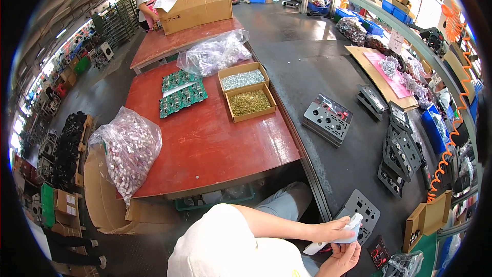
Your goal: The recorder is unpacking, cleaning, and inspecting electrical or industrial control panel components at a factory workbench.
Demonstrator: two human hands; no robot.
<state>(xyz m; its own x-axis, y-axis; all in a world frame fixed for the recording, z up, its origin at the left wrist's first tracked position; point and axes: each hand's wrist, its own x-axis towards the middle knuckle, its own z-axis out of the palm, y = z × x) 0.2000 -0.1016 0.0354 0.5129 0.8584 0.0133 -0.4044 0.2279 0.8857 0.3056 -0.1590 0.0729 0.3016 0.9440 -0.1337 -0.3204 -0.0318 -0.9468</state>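
Observation:
My left hand [334,230] is closed on a crinkled pale blue-and-white sheet [354,224], perhaps film or thin wrapping. Just below it, my right hand [344,260] has its fingers bent against the lower end of the sheet. A flat white strip [313,248] sticks out to the left from between the hands. Behind them a grey panel with cut-out holes [368,210] lies on the dark bench, partly covered by the left hand and the sheet. A small black and red part [378,252] lies to the right of my right hand.
Stacked panels [328,119] and several black housings [401,149] are on the dark bench. A cardboard box [430,218] and an orange coiled hose [445,166] stand at right. Boxes of screws [250,101], green circuit boards [183,98] and a bag of connectors [128,149] occupy the red table.

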